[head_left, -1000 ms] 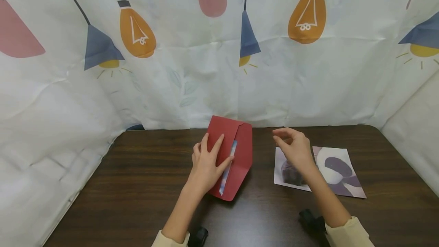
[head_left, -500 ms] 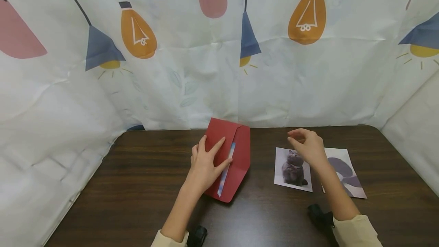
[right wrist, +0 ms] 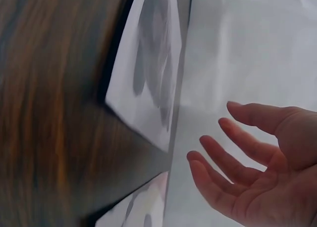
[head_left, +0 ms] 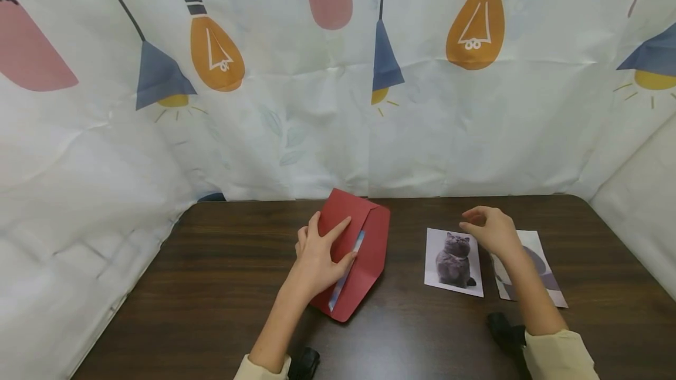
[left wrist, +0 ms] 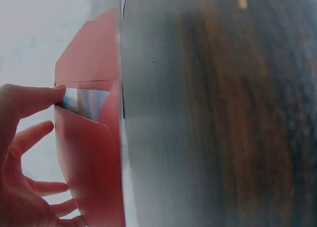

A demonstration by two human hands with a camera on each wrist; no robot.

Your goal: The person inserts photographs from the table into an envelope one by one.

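Observation:
A red envelope [head_left: 364,263] lies slantwise on the table, and a strip of a bluish printed card [head_left: 345,277] shows in its opening. My left hand [head_left: 317,263] rests on it with fingers spread over the flap. In the left wrist view, the thumb of that hand touches the edge of the card [left wrist: 84,103]. Over to the right, my right hand [head_left: 493,232] hovers with relaxed, bent fingers and nothing between them. Below and left of it lies a picture card with a grey cat [head_left: 454,263]. Partly hidden behind that forearm is a purple-and-white picture card [head_left: 549,280].
The dark wood table [head_left: 222,292] ends at a back edge close behind the envelope. Beyond it hangs a white curtain [head_left: 317,133] printed with bulbs and lamps, which also runs along the left and right sides. A black band with a camera sits at each wrist.
My right hand has moved right, off the cat card and over toward the purple-and-white card. The envelope under my left hand has turned slightly and shifted a little nearer.

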